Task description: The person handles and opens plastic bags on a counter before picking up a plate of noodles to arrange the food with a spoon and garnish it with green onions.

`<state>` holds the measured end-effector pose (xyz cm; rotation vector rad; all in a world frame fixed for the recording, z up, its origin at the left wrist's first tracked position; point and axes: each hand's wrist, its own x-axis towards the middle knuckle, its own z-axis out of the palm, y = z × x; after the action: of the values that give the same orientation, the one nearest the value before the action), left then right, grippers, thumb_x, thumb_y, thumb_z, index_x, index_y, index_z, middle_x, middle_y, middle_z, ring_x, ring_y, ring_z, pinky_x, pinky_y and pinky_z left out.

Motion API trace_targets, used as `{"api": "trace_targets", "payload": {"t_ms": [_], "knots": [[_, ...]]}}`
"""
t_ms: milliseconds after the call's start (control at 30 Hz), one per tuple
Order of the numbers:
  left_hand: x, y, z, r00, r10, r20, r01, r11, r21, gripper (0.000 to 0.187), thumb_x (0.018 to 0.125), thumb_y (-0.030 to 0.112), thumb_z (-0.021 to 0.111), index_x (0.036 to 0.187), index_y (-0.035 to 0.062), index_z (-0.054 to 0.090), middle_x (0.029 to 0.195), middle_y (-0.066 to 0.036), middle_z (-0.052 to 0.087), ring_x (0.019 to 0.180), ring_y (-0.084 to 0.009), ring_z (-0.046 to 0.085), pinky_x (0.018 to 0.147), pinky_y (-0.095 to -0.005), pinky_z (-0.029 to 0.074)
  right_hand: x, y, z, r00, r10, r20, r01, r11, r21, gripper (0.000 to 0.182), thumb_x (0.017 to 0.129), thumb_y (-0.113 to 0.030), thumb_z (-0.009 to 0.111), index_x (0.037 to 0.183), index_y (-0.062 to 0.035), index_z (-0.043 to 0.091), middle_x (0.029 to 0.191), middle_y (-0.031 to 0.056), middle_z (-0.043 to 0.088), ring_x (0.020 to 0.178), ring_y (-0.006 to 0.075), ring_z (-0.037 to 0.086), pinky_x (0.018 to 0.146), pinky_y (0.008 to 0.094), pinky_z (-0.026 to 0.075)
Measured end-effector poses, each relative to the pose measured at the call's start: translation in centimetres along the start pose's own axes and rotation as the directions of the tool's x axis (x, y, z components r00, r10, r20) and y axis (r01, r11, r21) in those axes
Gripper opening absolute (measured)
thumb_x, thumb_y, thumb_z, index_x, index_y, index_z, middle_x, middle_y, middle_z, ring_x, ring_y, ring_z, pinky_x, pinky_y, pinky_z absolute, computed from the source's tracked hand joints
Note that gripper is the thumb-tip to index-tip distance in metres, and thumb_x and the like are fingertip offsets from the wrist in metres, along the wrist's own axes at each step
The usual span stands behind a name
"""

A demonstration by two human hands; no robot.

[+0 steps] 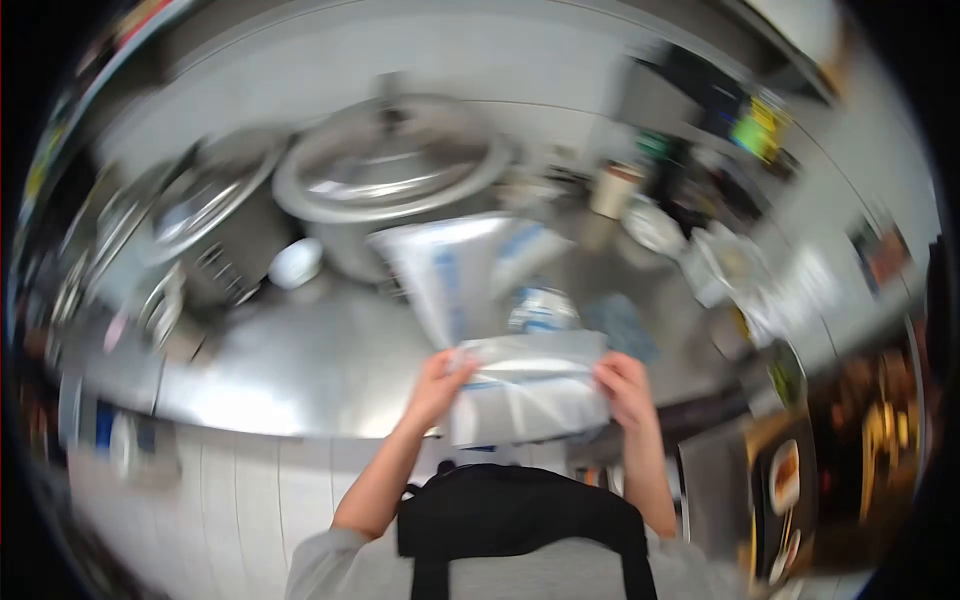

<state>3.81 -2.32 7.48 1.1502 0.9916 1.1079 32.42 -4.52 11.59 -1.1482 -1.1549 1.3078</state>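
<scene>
Between my two hands hangs a white plastic bag with blue print, held out flat just over the counter's front edge. My left hand pinches its upper left corner. The fingers of my right hand are closed on its upper right corner. Behind it, a larger white bag with blue print leans on the steel counter. A round blue-and-white package sits just beyond the held bag. Beside it lies a bluish cloth or bag. Motion blurs the print.
Large lidded steel pots stand along the back wall. A white cup is on the steel counter. To the right are a cream container, a white bowl and crumpled plastic bags. A tray with dishes lies at lower right.
</scene>
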Motion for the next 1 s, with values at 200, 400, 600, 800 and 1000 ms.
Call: {"api": "trace_targets", "payload": {"t_ms": [200,400,600,800,1000], "knots": [[-4.7,-1.5,-4.3,0.973,0.085,-0.215,-0.119,0.981,-0.151,0.023,0.086,0.023,0.054,0.087,0.0014,0.061,0.077,0.002,0.058,0.072,-0.0044,0.049,0.066,-0.0206,0.041,3.3,1.2,5.3,0.966,0.049,0.255,-0.087,0.987,0.138,0.007,0.08,-0.005,0.056,0.075,-0.0042,0.052,0.068,-0.0021,0.049,0.062,0.0062,0.045,0.055,0.0195,0.035],[-13.6,-0.5,-7.7,0.744,0.191,-0.641,-0.05,0.972,0.231,0.033,0.082,0.025,0.057,0.105,0.0007,0.053,0.095,-0.008,0.057,0.083,-0.0169,0.054,0.074,-0.0283,0.042,6.0,1.9,15.1,0.787,0.063,0.614,-0.173,0.977,0.122,0.008,0.085,-0.009,0.052,0.081,-0.0046,0.047,0.074,-0.0016,0.049,0.068,0.0044,0.044,0.064,0.0165,0.035],[-19.6,3.6,-3.7,0.535,0.602,-0.593,0.31,0.512,0.801,0.073,0.074,0.036,0.06,0.13,0.003,0.027,0.129,-0.019,0.031,0.119,-0.0324,0.03,0.09,-0.0417,0.033,3.8,3.2,25.5,0.229,0.069,0.971,-0.143,0.989,-0.036,0.01,0.083,-0.008,0.054,0.076,-0.0051,0.047,0.07,-0.0022,0.049,0.062,0.0037,0.042,0.057,0.0167,0.034],[-20.5,3.6,-1.9,0.503,0.502,-0.703,0.198,0.725,0.66,0.071,0.066,0.04,0.067,0.12,0.0033,0.038,0.086,-0.019,0.057,0.084,-0.0328,0.055,0.071,-0.0394,0.042,-0.7,2.9,31.3,-0.084,0.077,0.993,-0.116,0.989,-0.087,0.014,0.083,-0.01,0.057,0.073,-0.004,0.048,0.066,-0.0024,0.049,0.057,0.0034,0.042,0.053,0.0173,0.033],[-20.8,2.4,-2.3,0.281,0.634,-0.721,0.12,0.722,0.682,0.037,0.071,0.032,0.065,0.09,0.0065,0.047,0.045,-0.01,0.046,0.046,-0.0296,0.052,0.044,-0.0371,0.035,-0.3,5.0,30.9,-0.002,0.084,0.996,-0.176,0.981,-0.083,0.012,0.084,-0.009,0.054,0.074,-0.0035,0.05,0.066,-0.0026,0.048,0.058,0.0037,0.041,0.055,0.0177,0.033]]}}
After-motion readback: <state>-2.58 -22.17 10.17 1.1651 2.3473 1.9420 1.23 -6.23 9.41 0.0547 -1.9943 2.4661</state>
